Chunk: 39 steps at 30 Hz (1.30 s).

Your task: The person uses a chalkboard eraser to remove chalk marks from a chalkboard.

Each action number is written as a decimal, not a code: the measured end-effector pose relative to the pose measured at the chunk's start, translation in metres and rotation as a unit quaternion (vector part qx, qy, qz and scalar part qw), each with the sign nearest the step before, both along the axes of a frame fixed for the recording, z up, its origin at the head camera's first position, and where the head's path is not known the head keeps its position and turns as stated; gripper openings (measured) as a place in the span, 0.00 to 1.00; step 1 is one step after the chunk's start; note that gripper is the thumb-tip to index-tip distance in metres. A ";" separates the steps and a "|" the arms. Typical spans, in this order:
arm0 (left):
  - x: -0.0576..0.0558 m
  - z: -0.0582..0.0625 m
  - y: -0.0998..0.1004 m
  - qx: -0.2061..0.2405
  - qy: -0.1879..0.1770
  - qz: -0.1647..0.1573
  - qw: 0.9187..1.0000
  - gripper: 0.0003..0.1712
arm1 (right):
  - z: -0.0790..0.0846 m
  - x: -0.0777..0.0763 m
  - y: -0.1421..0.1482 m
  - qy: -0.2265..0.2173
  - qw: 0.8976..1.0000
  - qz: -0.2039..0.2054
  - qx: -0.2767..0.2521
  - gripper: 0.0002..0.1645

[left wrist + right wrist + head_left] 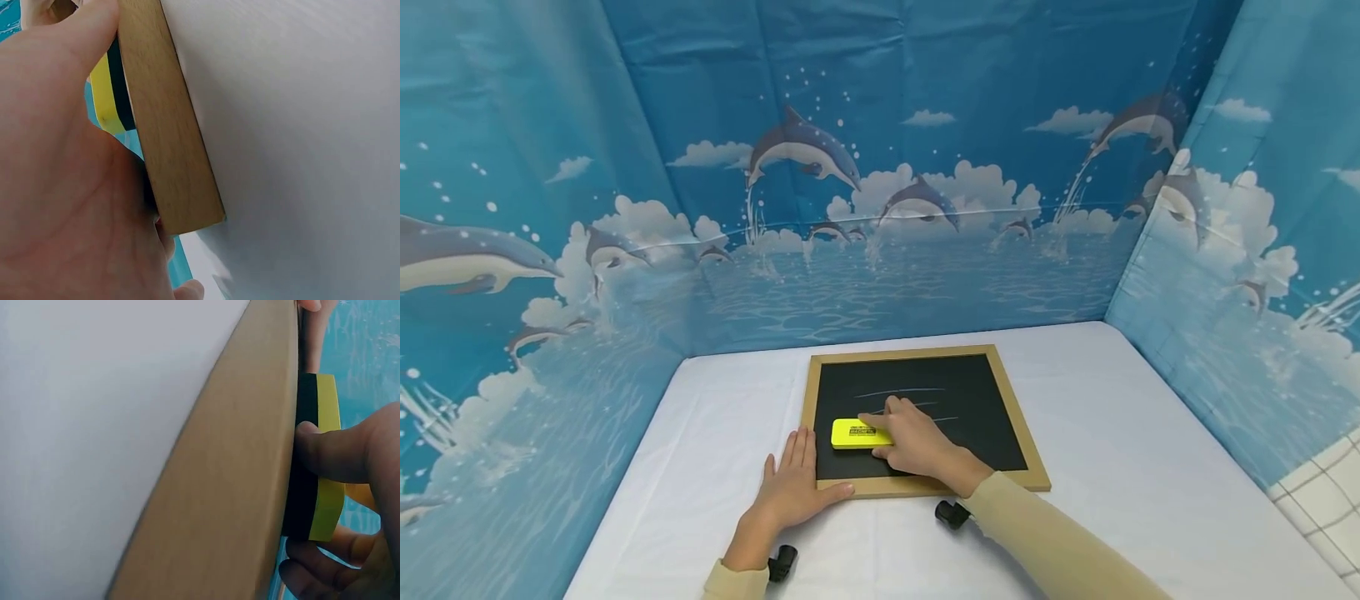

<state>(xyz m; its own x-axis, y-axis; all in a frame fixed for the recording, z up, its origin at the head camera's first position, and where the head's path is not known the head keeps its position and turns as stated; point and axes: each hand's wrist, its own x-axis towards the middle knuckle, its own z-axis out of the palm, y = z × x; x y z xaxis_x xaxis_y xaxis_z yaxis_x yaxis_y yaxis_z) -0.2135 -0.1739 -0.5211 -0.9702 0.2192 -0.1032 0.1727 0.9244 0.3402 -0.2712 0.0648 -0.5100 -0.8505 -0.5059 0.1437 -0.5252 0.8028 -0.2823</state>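
A small blackboard (842, 383) in a light wooden frame (1019, 421) lies flat on the table, with several thin chalk lines (901, 391) across its middle. My right hand (919, 443) grips a yellow board eraser (844, 435) by its right part, dark felt side down on the black surface. In the right wrist view the thumb presses the near side of the eraser (327, 515), fingers at its other side. At the frame's lower left corner rests my left hand (792, 492), fingers straight along the left edge and thumb on the bottom edge.
A white cloth (1105, 500) covers the table. Behind and on both sides hang blue curtains (887, 292) printed with dolphins and clouds. Black wrist cameras (952, 514) stick out by both wrists. White tiles (1326, 496) show at the far right.
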 end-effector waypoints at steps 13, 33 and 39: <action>-0.001 -0.001 0.002 0.011 0.010 0.002 1.000 0.73 | 0.002 0.010 0.084 0.040 0.998 -0.017 0.038 0.40; 0.000 -0.002 -0.001 0.032 0.011 0.001 0.999 0.74 | 0.017 0.020 0.175 0.068 0.990 -0.048 0.114 0.40; -0.002 -0.010 -0.003 0.024 0.010 0.005 1.000 0.74 | 0.014 0.026 0.174 0.065 0.993 -0.040 0.091 0.43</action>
